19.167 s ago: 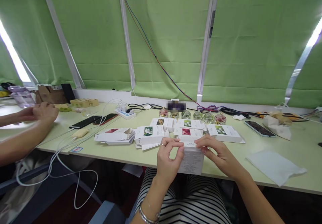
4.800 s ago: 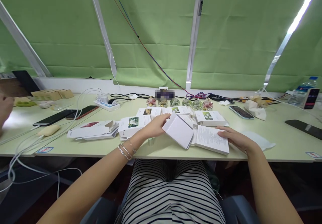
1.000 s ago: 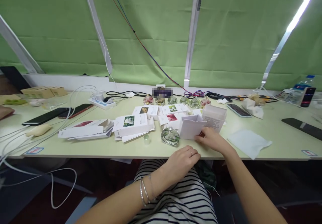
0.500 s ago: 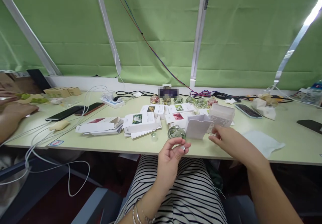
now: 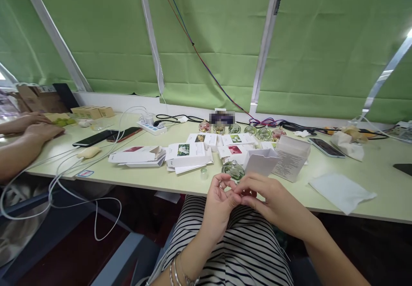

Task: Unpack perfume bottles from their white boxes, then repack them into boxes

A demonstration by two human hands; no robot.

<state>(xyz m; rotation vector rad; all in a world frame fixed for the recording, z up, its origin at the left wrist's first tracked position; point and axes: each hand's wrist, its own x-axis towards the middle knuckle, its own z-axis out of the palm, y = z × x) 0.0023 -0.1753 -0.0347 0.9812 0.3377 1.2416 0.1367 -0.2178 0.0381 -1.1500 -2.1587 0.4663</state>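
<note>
The fingertips of my left hand (image 5: pixel 220 204) and my right hand (image 5: pixel 272 198) meet above my lap, at the table's front edge. Both are closed in a pinch, and whatever lies between them is hidden. A silver ring-like glint shows at a left finger. Just behind my fingers stands a round glass bottle (image 5: pixel 233 170) with greenish swirls and a clear knob on top. A small pale green cap-like piece (image 5: pixel 204 173) sits to its left. Right of the bottle are an opened white carton (image 5: pixel 261 162) and a taller printed box (image 5: pixel 291 159).
Several white cartons with flower pictures (image 5: pixel 186 152) lie across the middle. Behind them runs a row of round bottles (image 5: pixel 234 128). A white tissue (image 5: pixel 341 191) and a phone (image 5: pixel 326 147) are at right. Cables (image 5: pixel 61 176) and another person's hands (image 5: pixel 43 131) are at left.
My right hand has moved left from beside the taller box to meet my left hand. The silver piece visible at my left fingertips before is now hidden. The view has shifted slightly.
</note>
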